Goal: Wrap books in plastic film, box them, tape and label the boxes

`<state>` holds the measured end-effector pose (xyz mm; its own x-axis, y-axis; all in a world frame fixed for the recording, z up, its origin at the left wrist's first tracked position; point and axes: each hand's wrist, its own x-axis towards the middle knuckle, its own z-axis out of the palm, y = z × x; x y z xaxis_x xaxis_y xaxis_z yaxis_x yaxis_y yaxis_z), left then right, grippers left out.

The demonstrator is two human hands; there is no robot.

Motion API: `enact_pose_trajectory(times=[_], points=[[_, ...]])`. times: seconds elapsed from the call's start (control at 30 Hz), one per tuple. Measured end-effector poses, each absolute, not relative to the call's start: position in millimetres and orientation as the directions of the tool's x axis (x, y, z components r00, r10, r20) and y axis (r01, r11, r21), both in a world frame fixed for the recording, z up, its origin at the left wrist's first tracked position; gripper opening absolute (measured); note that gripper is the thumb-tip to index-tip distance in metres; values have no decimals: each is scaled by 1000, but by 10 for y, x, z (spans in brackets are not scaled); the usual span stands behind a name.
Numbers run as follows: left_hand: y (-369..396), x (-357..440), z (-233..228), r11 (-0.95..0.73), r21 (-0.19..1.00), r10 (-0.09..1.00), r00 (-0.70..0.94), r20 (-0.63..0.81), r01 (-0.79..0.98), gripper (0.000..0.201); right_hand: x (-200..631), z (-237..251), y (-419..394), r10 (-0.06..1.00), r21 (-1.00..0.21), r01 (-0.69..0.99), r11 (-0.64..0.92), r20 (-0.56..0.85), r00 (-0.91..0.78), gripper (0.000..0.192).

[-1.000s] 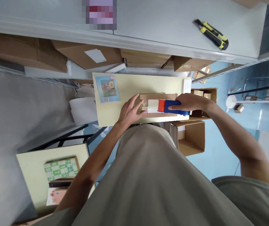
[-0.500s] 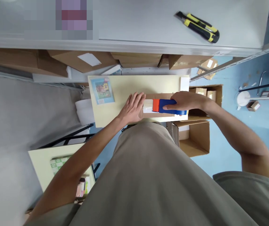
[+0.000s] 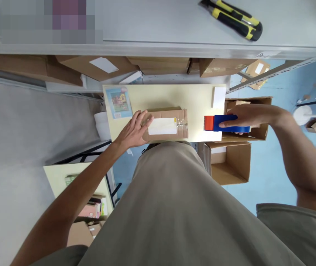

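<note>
A small cardboard box [image 3: 168,135] lies flat on the pale yellow table [image 3: 196,98], with a white label [image 3: 162,126] on top and clear, shiny tape across its right end. My left hand [image 3: 134,131] grips the box's left end, fingers over the top. To the right, beyond the table's edge, my right hand [image 3: 239,116] is closed around a blue tape dispenser [image 3: 221,123]. Its orange, toothed head [image 3: 209,123] points left toward the box, apart from it.
Ahead, a grey shelf [image 3: 152,33] carries a yellow-and-black utility knife [image 3: 237,20]; cartons [image 3: 158,65] sit beneath. A blue picture packet [image 3: 118,102] and a white card [image 3: 219,97] lie on the table. Open cartons [image 3: 231,162] stand at the right. Another table [image 3: 55,181] is lower left.
The tape dispenser has moved right, off the box, in my right hand. The box has shifted left with my left hand, and tape now shows across its right end.
</note>
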<state>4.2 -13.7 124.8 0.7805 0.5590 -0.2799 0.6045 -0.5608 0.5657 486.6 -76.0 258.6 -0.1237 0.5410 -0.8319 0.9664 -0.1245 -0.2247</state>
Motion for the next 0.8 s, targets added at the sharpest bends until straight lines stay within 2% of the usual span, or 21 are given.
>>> enact_pose_trajectory(times=[0.13, 0.3, 0.47, 0.67, 0.8], points=[[-187, -6, 1144, -568, 559, 558, 782, -277, 604, 114, 4806, 2247, -766, 513, -196, 973, -125, -852, -106, 78], [-287, -87, 930, -599, 525, 538, 790, -295, 604, 107, 4679, 1988, -747, 415, -117, 988, -97, -907, -66, 73], [-347, -94, 746, -590, 511, 555, 774, -306, 625, 104, 4357, 1847, -809, 480, -37, 996, -87, -877, 10, 57], [-368, -91, 663, -606, 470, 541, 766, -349, 642, 109, 3765, 1557, -958, 539, 23, 994, -106, -839, 76, 46], [-376, -101, 648, -597, 470, 543, 759, -360, 650, 113, 3351, 1323, -1103, 566, 46, 992, -121, -818, 107, 25]])
